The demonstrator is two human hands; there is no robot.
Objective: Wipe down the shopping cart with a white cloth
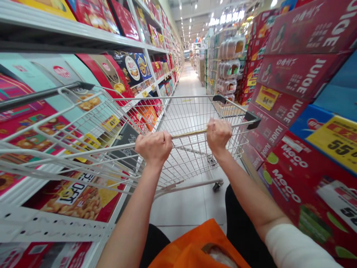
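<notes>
A wire shopping cart (pixel 178 163) stands crosswise in front of me, its basket showing bare wire mesh. My left hand (pixel 154 146) is wrapped round the cart's top rail near the middle. Further right along the same rail, my right hand (pixel 219 134) is closed in a fist. Black plastic caps (pixel 252 120) sit on the rail's corners to the right of that hand. Below the basket a caster wheel (pixel 217 185) touches the tiled floor. An orange bag or cloth (pixel 198 247) hangs low at my front.
Shelves (pixel 134 44) of boxed goods run along the left, close beside the cart. Stacked red cartons (pixel 295 74) with yellow price signs (pixel 334 139) rise on the right. A tiled aisle (pixel 189 80) stretches ahead past more stacked packs (pixel 230 69).
</notes>
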